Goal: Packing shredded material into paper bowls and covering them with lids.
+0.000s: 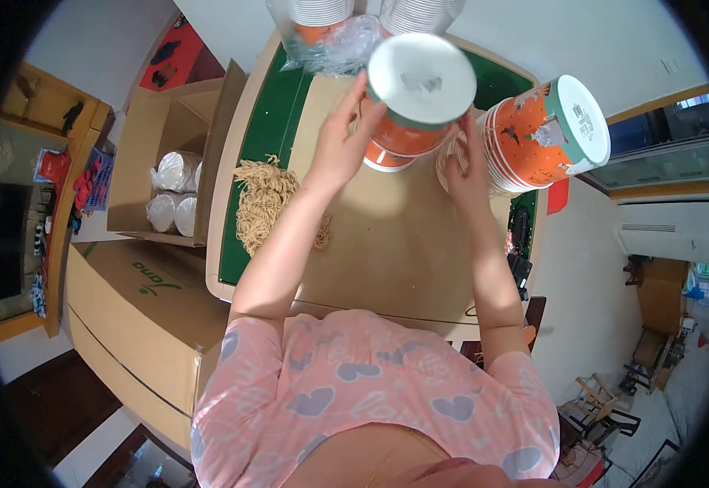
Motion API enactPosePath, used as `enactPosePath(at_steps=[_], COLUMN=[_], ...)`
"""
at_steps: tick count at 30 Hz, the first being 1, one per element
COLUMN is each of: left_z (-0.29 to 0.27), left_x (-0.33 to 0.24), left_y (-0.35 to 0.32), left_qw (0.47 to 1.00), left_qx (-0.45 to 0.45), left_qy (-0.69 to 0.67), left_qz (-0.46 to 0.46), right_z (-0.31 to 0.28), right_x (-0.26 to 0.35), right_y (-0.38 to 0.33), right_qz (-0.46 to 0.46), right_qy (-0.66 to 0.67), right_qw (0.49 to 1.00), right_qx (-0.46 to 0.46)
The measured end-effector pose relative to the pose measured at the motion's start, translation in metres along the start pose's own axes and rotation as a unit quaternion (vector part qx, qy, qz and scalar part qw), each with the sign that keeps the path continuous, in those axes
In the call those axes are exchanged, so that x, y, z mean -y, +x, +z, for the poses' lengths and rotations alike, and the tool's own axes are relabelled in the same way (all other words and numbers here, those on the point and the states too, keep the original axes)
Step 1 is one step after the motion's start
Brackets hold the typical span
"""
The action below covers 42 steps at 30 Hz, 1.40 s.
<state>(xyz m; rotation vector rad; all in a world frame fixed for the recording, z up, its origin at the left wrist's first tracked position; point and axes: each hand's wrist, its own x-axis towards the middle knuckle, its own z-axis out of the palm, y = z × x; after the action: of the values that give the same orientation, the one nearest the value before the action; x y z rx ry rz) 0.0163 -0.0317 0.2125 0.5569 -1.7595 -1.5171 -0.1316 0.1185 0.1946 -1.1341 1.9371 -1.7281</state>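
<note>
Between my hands is an orange paper bucket (407, 138), upside down, its white base (422, 77) facing up above a green band. My left hand (343, 138) is closed on its left side, fingers along the wall. My right hand (467, 159) grips its right side. An orange and white rim (389, 159) shows below it; I cannot tell whether it belongs to a second bucket. Just right of my right hand, a stack of nested orange buckets (525, 138) leans over with its base to the upper right. A tan pile of twine loops (263, 199) lies left of my left forearm.
Brown paper (371, 260) covers the middle of the green-edged table (241, 150). White bucket stacks (320, 10) in clear plastic (334, 49) stand at the back. Left of the table are an open carton (147, 146) with wrapped white rolls and a large carton (143, 317). Small black items (519, 264) lie on the right edge.
</note>
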Motion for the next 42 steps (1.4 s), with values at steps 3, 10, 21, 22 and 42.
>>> enactPosePath(at_steps=[3, 10, 21, 22, 42], left_z=[-0.014, -0.025, -0.015, -0.014, -0.088], left_x=[-0.056, -0.068, -0.005, 0.003, 0.159], left_y=[-0.016, -0.09, -0.189, -0.191, -0.219], left_qw=[0.998, 0.998, 0.98, 0.978, 0.891], left_qx=[-0.01, 0.04, 0.042, 0.041, -0.134], left_qy=[-0.05, 0.026, 0.122, 0.088, 0.4], left_qz=[-0.02, -0.034, -0.149, -0.183, -0.169], right_z=[-0.014, -0.016, 0.014, 0.009, -0.009], right_x=[0.047, 0.062, 0.013, 0.016, -0.039], right_y=[-0.01, -0.065, -0.163, -0.164, -0.156], right_qz=[-0.237, -0.227, -0.037, -0.112, 0.184], right_qy=[-0.311, -0.271, -0.205, -0.264, -0.215], right_qw=[0.919, 0.93, 0.961, 0.943, 0.957], right_qx=[0.041, 0.098, 0.183, 0.171, 0.066])
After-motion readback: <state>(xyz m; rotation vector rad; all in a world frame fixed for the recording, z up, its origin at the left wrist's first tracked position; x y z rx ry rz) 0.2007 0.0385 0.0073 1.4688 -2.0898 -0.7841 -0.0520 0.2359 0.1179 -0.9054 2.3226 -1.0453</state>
